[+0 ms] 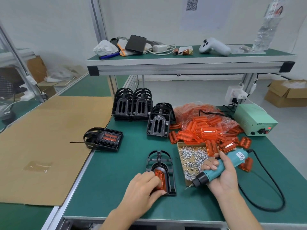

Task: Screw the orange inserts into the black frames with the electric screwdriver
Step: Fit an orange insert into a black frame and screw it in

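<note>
Pressing down on an orange insert (160,179) with curled fingers and thumb, the left hand (142,188) holds it seated in the black frame (162,171) that lies flat on the green bench mat (116,188) directly beneath it. Just to the right of that hand, the right hand (221,173) is wrapped around the teal body of the electric screwdriver (219,168), whose bit points down and left toward the frame without touching it; its black cable (272,188) loops away to the right of the wrist. Immediately beyond the right hand sits a cardboard tray of screws (194,156), and past that a heap of loose orange inserts (207,131). Ahead of the left hand stand stacks of empty black frames (132,105), and off to its left a finished frame (104,138) rests at the edge of a cardboard sheet (41,138).
</note>
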Demonstrator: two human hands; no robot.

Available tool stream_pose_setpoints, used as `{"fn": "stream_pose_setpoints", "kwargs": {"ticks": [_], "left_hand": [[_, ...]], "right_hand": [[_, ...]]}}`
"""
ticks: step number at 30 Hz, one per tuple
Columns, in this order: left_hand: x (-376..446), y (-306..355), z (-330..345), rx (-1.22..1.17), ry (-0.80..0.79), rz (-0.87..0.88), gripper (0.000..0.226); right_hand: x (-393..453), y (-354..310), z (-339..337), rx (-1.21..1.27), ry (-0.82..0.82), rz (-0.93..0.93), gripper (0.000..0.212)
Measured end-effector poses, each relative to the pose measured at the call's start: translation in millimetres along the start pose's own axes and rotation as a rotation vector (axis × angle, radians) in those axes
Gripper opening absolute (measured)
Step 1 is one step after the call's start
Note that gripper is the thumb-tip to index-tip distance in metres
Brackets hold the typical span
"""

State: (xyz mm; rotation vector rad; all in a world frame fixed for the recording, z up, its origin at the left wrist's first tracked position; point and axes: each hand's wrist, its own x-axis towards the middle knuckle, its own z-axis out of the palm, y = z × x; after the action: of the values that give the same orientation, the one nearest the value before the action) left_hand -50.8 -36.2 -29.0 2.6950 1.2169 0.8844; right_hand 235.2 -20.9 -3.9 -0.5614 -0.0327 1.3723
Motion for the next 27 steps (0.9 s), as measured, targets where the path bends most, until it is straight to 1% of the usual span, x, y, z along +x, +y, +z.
{"fn": "stream_pose_setpoints", "kwargs": {"ticks": [9,14,19,21,23,25,27], "left_hand": [[-3,0,-2,0.004,-0.018,-0.09,0.029],[-3,-2,0,-0.048,-0.141,-0.161,0.027],[4,-1,-5,-0.058,-0.201,-0.191,0.026],[9,-2,-9,-0.057,-0.247,-0.205,0.031],[13,-3,-12,-0.02,-0.287,-0.194,0.042],[16,-2,-13,0.025,-0.305,-0.173,0.05],[17,-2,-13,0.061,-0.313,-0.146,0.054]], "right_hand": [[-1,0,1,-0.005,0.004,0.005,0.02],[-1,0,2,-0.008,0.007,0.002,0.019],[-3,0,3,-0.016,0.009,0.0,0.02],[-4,0,4,-0.017,0.016,0.003,0.021],[-5,0,4,-0.014,0.02,0.003,0.022],[-5,0,5,-0.012,0.019,0.002,0.022],[-5,-1,5,-0.017,0.018,0.001,0.022]]}}
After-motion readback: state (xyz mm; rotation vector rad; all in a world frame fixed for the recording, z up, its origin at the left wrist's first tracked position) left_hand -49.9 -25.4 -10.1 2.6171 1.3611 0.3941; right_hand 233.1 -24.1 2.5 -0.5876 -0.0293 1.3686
